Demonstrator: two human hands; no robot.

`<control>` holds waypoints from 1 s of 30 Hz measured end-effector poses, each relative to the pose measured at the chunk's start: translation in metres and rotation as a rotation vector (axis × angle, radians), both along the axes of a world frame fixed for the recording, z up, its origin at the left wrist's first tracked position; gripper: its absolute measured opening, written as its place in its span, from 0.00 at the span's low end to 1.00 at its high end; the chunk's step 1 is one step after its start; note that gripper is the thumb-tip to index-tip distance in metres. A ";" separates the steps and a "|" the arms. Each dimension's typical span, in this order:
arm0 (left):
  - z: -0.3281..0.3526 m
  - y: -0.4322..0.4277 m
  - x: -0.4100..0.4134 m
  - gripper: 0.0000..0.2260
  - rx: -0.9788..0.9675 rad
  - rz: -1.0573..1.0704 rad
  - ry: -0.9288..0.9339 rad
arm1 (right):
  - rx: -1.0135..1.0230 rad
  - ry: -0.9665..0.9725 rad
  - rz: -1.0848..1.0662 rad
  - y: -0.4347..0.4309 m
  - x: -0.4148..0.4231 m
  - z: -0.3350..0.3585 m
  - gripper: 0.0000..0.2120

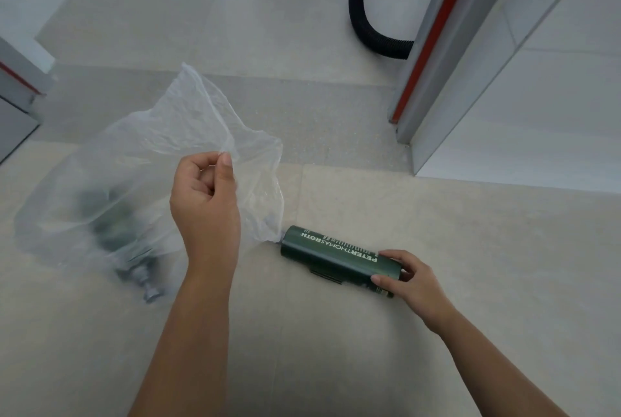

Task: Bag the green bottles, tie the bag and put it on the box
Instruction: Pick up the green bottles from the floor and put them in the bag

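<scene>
Plastic bag [148, 161] pinched up by left hand [205, 205].
Right hand [411, 277] grips a green bottle [336, 257] lying beside the bag; another bottle [117, 225] inside it.

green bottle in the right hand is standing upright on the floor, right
No. In the head view the green bottle lies on its side on the floor, not upright; the right hand does grip it.

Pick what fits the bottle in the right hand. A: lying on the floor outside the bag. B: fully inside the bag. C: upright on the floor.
A: the right hand grips the green bottle, which lies flat on the floor beside the bag.
</scene>
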State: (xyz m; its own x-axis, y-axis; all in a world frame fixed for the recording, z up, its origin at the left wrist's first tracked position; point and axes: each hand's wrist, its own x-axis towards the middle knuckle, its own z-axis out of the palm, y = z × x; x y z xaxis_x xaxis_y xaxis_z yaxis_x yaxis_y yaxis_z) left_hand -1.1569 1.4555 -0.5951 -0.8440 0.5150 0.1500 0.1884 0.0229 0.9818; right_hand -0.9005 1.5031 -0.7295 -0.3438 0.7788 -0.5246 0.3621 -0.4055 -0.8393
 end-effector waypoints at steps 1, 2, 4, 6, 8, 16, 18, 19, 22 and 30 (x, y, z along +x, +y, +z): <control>0.000 0.000 0.001 0.08 -0.002 -0.002 0.004 | 0.004 0.008 -0.035 0.001 0.002 0.003 0.18; 0.001 0.001 0.002 0.08 -0.005 -0.002 0.010 | 0.012 0.017 -0.068 0.002 0.004 0.006 0.17; 0.001 0.002 0.004 0.08 -0.008 0.003 0.021 | 0.043 0.026 -0.122 0.005 0.007 0.015 0.17; 0.001 0.003 0.004 0.08 -0.007 0.011 0.024 | 0.084 0.037 -0.170 0.009 0.011 0.024 0.16; 0.002 0.003 0.002 0.08 -0.004 0.026 0.021 | 0.126 0.055 -0.221 0.014 0.014 0.034 0.15; 0.010 -0.003 -0.004 0.08 0.060 0.062 -0.020 | 0.281 0.209 -0.249 0.037 0.000 0.091 0.16; 0.013 -0.006 -0.006 0.09 0.072 0.072 -0.024 | 0.282 0.236 -0.199 0.037 -0.014 0.099 0.16; 0.015 -0.007 -0.007 0.09 0.077 0.080 -0.028 | 0.278 0.243 -0.170 0.037 -0.023 0.102 0.16; 0.020 -0.014 -0.012 0.08 0.084 0.100 -0.031 | 0.261 0.241 -0.079 0.036 -0.056 0.105 0.16; 0.037 -0.052 -0.031 0.07 0.120 0.248 -0.003 | 0.244 0.240 0.057 0.016 -0.153 0.095 0.16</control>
State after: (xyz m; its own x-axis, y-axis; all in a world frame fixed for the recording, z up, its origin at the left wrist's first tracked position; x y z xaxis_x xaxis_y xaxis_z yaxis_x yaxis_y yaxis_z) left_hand -1.1880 1.4035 -0.5584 -0.9426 0.2710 0.1950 0.1889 -0.0485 0.9808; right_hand -1.0533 1.5191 -0.6346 -0.4813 0.8474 -0.2242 0.1592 -0.1671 -0.9730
